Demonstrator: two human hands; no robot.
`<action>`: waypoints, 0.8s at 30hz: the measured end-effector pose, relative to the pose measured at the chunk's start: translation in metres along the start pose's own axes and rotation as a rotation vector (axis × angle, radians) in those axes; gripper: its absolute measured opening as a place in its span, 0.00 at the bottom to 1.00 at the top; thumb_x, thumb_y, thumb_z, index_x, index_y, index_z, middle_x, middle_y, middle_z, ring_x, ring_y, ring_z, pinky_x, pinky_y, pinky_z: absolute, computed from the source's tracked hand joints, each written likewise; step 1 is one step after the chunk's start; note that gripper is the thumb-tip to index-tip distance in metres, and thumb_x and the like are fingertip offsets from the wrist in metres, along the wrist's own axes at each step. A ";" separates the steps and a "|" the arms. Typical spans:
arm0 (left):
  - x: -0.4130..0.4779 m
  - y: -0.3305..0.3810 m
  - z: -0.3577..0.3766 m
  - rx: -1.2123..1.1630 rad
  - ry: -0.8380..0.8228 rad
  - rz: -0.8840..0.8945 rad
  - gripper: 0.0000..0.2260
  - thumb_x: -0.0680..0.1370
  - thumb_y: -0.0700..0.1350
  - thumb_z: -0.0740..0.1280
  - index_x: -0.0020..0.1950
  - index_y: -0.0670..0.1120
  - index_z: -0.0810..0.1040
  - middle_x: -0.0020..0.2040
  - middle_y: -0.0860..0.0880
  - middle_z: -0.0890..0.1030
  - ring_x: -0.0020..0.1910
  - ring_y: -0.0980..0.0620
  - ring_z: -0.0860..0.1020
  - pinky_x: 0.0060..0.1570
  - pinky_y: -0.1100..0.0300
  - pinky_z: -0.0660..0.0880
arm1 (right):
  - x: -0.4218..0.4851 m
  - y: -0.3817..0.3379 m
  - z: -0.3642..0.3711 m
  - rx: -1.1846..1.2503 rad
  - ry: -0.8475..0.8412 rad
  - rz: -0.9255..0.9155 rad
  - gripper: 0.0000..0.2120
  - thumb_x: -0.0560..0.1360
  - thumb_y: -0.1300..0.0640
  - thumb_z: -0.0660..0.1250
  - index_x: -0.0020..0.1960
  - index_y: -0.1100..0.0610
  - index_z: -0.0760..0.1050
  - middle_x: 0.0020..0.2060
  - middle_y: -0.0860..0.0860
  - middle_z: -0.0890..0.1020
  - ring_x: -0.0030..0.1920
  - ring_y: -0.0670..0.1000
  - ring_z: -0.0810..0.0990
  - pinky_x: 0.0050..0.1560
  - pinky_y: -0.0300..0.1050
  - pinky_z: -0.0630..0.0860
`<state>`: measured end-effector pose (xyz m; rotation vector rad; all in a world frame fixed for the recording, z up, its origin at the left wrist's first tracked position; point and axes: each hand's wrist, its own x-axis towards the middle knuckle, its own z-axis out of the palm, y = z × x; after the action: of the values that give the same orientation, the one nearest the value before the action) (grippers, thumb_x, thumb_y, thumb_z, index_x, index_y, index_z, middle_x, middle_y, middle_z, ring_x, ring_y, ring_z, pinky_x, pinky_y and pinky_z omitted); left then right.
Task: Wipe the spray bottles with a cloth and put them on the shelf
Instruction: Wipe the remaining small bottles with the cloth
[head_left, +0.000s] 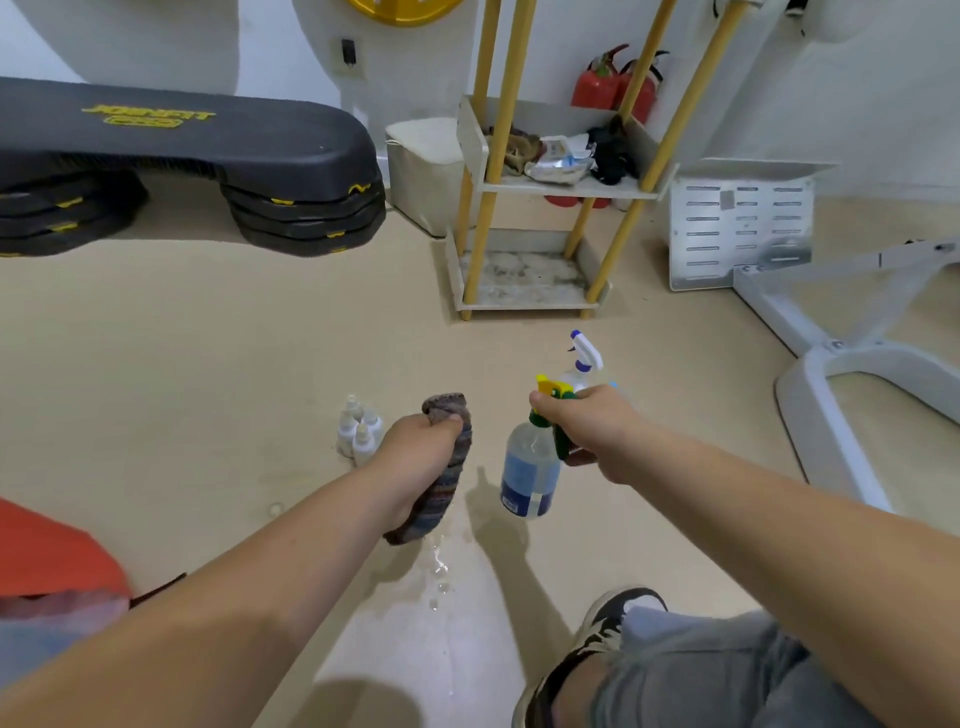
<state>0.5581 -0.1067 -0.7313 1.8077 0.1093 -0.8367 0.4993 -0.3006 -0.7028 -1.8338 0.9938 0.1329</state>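
Holds the spray bottle (530, 467) with the green and yellow head in the right hand (587, 426), at lower centre of the frame, with the fingers (543, 402) curled round the neck and the trigger head. Seems to hang clear of the floor (208, 389), judging by the shadow at its left, though hard to be sure. Long axis almost upright in the picture: trigger head on top, base toward the lower edge and leaning a little to the left. Yellow nozzle pointing to the left of the frame, toward the other hand.

Grips the striped cloth (441, 467) in the left hand (415, 457), fingers clenched around the bunched fabric, one end out above the fist and the rest hanging below. Cloth just to the left of the bottle body and at about the same height, with a narrow gap between, not touching. For the wiping, probably needs only a short move of the cloth to the right onto the body, then strokes along the long axis from neck to base. Left hand clearly the nearer one for this.

Behind the right hand, a second spray bottle (586, 358) with a white and purple head, its base hidden by the hand. Further up, at upper centre, the shelf (571, 189) with yellow posts, well apart from both hands.
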 end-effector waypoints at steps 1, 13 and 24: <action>0.005 -0.003 0.004 0.010 -0.008 -0.005 0.14 0.85 0.54 0.62 0.57 0.45 0.80 0.50 0.46 0.82 0.45 0.49 0.79 0.41 0.60 0.71 | 0.010 0.011 0.005 0.042 0.012 0.041 0.17 0.76 0.47 0.74 0.47 0.61 0.77 0.42 0.56 0.77 0.40 0.56 0.77 0.38 0.46 0.76; 0.064 -0.019 0.060 0.060 -0.128 -0.108 0.07 0.85 0.50 0.64 0.51 0.47 0.76 0.45 0.44 0.75 0.43 0.46 0.72 0.36 0.59 0.68 | 0.104 0.096 -0.009 0.331 0.080 0.312 0.12 0.76 0.71 0.61 0.57 0.60 0.76 0.48 0.57 0.80 0.41 0.53 0.78 0.44 0.51 0.80; 0.074 -0.015 0.073 0.051 -0.175 -0.160 0.16 0.78 0.56 0.72 0.40 0.45 0.85 0.39 0.45 0.75 0.38 0.46 0.72 0.33 0.61 0.67 | 0.114 0.145 -0.007 0.047 0.024 0.295 0.10 0.83 0.52 0.63 0.57 0.58 0.74 0.43 0.56 0.80 0.39 0.57 0.78 0.43 0.51 0.77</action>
<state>0.5713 -0.1861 -0.7988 1.7811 0.1216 -1.1171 0.4732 -0.3946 -0.8598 -1.6413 1.2710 0.2646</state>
